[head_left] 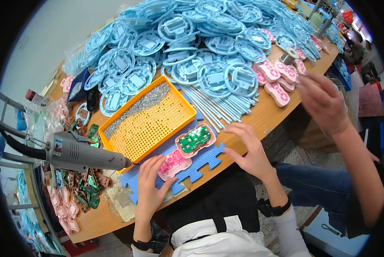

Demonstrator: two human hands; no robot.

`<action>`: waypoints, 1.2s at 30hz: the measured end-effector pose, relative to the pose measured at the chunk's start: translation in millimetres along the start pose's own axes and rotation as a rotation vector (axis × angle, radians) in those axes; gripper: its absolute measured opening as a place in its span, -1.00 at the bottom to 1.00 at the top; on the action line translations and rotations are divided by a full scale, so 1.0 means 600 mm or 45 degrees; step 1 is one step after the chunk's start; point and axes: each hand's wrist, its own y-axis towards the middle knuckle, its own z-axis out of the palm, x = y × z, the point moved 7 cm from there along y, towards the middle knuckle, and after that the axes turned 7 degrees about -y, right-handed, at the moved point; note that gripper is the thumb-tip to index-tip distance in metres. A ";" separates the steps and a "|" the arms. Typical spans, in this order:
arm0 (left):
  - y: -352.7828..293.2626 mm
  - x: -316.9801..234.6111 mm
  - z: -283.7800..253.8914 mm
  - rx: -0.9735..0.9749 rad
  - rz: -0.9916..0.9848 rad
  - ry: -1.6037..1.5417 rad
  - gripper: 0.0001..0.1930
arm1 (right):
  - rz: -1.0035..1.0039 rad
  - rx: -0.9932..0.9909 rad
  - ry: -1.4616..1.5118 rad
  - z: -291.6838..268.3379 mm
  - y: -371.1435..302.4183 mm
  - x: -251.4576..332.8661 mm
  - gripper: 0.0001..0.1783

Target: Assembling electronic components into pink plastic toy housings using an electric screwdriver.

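My left hand (151,188) curves round the near-left end of a pink plastic shell half (175,164), its fingertips at one edge and thumb at the other. The shell lies on a blue foam mat (196,174) with its ribbed inside up. Touching or almost touching it is a second pink shell (178,147) with a green circuit board (195,139) seated inside. Just right of that board, my right hand (250,150) hovers open and empty, thumb and fingers apart.
A yellow perforated tray (187,109) of small screws stands behind the mat. At left hangs a grey electric screwdriver (87,153). Blue plastic rings (175,28) pile up behind, with blue rods (217,107) and pink shells (277,93). Another person's hand (325,103) reaches in at right.
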 end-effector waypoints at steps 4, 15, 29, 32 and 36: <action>-0.016 0.004 -0.014 -0.033 -0.056 -0.009 -0.36 | -0.260 0.306 0.040 0.045 0.059 0.025 -0.36; -0.062 0.034 -0.026 -0.080 -0.121 -0.076 -0.29 | -0.188 0.500 0.126 0.093 0.050 0.021 -0.34; -0.025 0.032 0.005 -0.496 -0.099 -1.091 -0.16 | -0.129 0.305 0.099 0.100 0.024 0.024 -0.27; -0.030 0.036 0.009 -0.423 -0.188 -1.124 -0.13 | -0.105 0.307 0.185 0.099 0.024 0.018 -0.26; -0.051 0.043 -0.002 -0.474 -0.309 -1.119 -0.07 | -0.088 0.351 0.285 0.101 0.020 0.011 -0.22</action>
